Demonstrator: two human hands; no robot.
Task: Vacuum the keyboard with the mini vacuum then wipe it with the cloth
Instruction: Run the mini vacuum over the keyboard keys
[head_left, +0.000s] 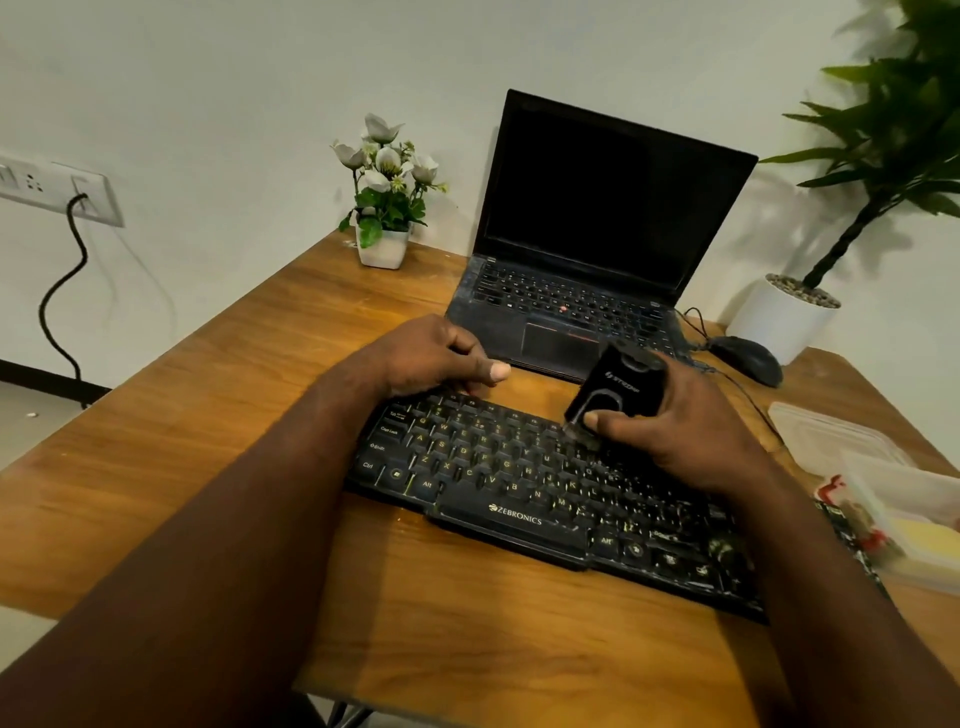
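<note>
A black Zebronics keyboard (519, 488) lies at an angle on the wooden desk (208, 441). My right hand (680, 431) grips a small black mini vacuum (613, 387), tilted with its nozzle down on the keys in the upper middle rows. At the keyboard's top left corner rests my left hand (436, 356), fingers curled and the thumb pointing right; it seems to steady the keyboard's far edge. A yellow cloth (930, 540) shows in a clear box at the right edge.
An open black laptop (587, 249) stands just behind the keyboard, with a black mouse (748, 358) and its cable to the right. A small white flower pot (384, 244) and a large potted plant (784, 317) sit at the back. Clear plastic boxes (831, 431) lie at right.
</note>
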